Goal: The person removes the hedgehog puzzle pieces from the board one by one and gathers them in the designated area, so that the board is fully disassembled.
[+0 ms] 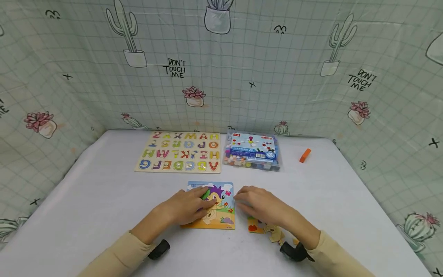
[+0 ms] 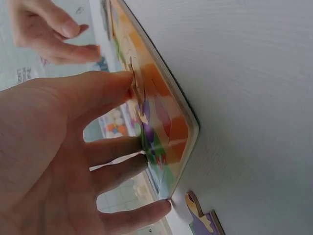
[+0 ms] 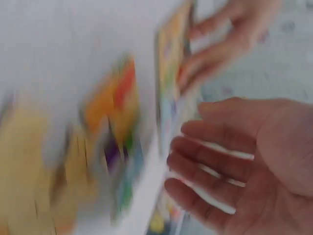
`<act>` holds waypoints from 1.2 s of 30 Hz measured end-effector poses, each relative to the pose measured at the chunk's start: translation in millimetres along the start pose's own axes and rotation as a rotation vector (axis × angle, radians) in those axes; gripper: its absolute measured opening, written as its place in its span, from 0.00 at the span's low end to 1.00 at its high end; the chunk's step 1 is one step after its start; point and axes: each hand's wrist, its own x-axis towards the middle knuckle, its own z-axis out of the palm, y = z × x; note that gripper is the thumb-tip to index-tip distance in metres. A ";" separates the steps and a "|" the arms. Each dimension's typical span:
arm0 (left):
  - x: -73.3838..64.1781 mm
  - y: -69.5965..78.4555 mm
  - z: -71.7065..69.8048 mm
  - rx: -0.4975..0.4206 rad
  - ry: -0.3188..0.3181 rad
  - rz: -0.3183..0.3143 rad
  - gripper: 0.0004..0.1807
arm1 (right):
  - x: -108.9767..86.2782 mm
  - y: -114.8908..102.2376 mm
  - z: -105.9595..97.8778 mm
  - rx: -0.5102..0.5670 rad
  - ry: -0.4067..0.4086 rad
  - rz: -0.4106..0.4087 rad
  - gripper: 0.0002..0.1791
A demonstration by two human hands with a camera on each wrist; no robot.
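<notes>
A jigsaw puzzle board (image 1: 226,221) with a purple-haired cartoon figure lies flat on the white table. My left hand (image 1: 187,206) rests over its left half, fingers spread. In the left wrist view, the thumb (image 2: 115,83) touches the board's picture near a slightly raised piece edge, and other fingertips reach the board's side. My right hand (image 1: 261,204) is just right of the board, palm bare and fingers loosely bent in the right wrist view. Below it lie loose puzzle pieces (image 1: 255,226), blurred in that view. Another loose piece (image 2: 203,215) lies beside the board in the left wrist view.
Behind the puzzle stand a wooden alphabet board (image 1: 178,154) and a clear plastic box (image 1: 252,152) with a blue label and colourful parts. An orange block (image 1: 305,156) lies at the back right. A patterned cloth (image 1: 221,77) hangs behind the table.
</notes>
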 end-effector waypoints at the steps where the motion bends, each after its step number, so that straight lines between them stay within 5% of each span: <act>1: 0.1 -0.6 -0.3 -0.002 0.004 0.002 0.23 | -3.1 5.7 -4.7 0.018 0.015 0.046 0.15; 5: -0.2 -6.4 -2.8 -0.018 0.017 0.008 0.22 | -13.4 28.3 -16.0 0.064 0.048 0.190 0.16; 10: -0.1 -14.7 -5.9 -0.082 0.039 0.021 0.21 | -20.6 48.2 -14.0 0.109 0.038 0.241 0.20; 26: 2.9 -33.2 -3.2 -0.277 0.066 0.130 0.22 | -14.0 71.7 0.5 0.419 0.016 0.175 0.13; 30: 2.1 -36.7 -4.1 -0.321 0.135 0.142 0.21 | -9.2 65.5 -1.8 0.507 0.072 0.134 0.08; 36: 4.0 -35.2 -5.3 -0.338 0.196 0.143 0.20 | 4.8 44.6 -5.6 0.599 0.107 0.091 0.17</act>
